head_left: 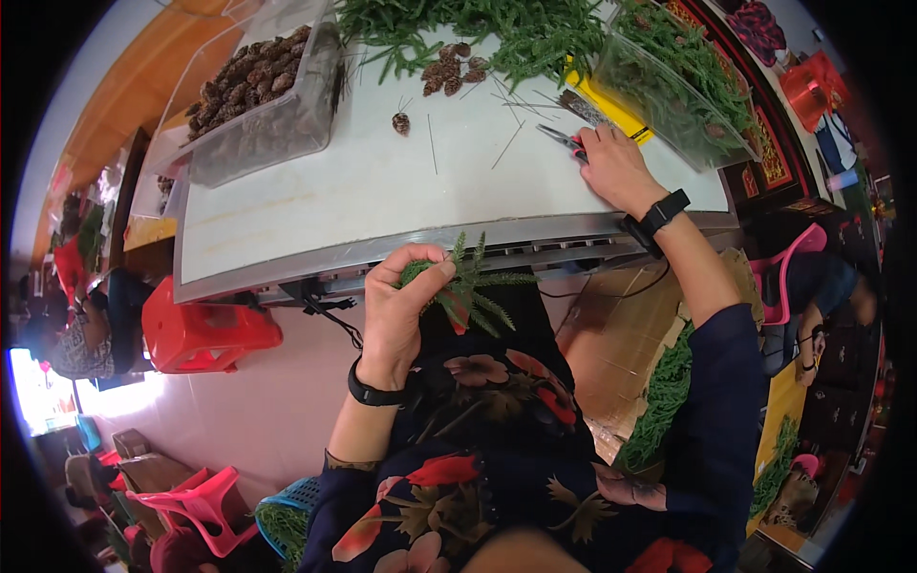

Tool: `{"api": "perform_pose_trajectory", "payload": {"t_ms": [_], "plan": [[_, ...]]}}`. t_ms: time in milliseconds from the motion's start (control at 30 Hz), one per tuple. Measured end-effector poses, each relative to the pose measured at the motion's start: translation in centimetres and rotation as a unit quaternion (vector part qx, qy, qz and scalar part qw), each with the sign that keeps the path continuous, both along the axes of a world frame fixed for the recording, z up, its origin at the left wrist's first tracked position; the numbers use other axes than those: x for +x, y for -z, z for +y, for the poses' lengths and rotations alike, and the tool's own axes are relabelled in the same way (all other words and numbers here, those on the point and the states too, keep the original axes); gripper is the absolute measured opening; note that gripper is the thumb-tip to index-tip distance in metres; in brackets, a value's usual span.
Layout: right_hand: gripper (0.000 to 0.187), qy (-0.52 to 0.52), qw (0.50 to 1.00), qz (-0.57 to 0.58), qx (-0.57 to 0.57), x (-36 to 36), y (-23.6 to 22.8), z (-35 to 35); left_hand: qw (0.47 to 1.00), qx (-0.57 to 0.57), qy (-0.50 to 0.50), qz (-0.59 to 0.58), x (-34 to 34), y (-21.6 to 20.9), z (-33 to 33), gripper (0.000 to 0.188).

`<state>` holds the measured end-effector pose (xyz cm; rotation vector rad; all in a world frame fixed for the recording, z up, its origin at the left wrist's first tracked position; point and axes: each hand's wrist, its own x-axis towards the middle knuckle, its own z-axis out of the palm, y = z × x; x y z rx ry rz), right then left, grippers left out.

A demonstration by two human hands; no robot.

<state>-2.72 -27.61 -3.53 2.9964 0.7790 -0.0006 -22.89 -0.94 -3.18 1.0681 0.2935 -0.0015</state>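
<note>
My left hand [406, 296] pinches a green artificial pine sprig [482, 282] between thumb and forefinger, just off the table's near edge. Its needles fan out to the right of the fingers. At the table's right side, my right hand [619, 167] has its fingers round the red and black handles of small scissors [564, 138]; the blades point left, and the fingers partly hide the handles. Just beyond that hand, a bundle of thin wires [583, 107] lies on a yellow packet [611, 100]. A single pine cone [400, 123] rests on the white table [315, 205].
A clear bin of pine cones [253, 153] stands at the left, a clear bin of greenery [669, 100] at the right. Green sprigs [544, 43] and several cones [444, 72] lie at the back. Loose wires are scattered mid-table. A red stool [205, 329] is below left.
</note>
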Motion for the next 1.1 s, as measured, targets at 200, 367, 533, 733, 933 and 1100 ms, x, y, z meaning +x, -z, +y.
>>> {"api": "perform_pose_trajectory", "payload": {"t_ms": [200, 367, 533, 733, 933, 1100], "plan": [[0.022, 0.099, 0.981, 0.096, 0.139, -1.5, -0.9, 0.1, 1.0, 0.002, -0.005, 0.005, -0.3, 1.0, 0.0, 0.009], [0.021, -0.129, 0.92, 0.174, 0.326, -10.7, -3.5, 4.4, 0.999, 0.03, -0.022, 0.005, -0.3, 1.4, -0.2, 0.009], [0.027, -0.165, 0.95, 0.116, 0.238, -15.7, -4.2, 5.6, 0.999, 0.034, -0.005, 0.007, -0.6, -0.3, -0.8, 0.011], [0.03, -0.147, 0.953, 0.123, 0.235, -15.2, -3.8, 5.3, 0.998, 0.059, 0.0, 0.0, -0.9, -0.9, -0.9, 0.007], [0.029, -0.191, 0.94, 0.149, 0.24, -13.6, -3.5, 4.6, 0.999, 0.028, 0.034, -0.016, -0.1, 0.6, -0.4, 0.008], [0.028, -0.187, 0.934, 0.172, 0.252, -12.8, -3.1, 4.4, 0.999, 0.02, 0.046, 0.014, 0.7, 1.7, -0.4, 0.008]]}}
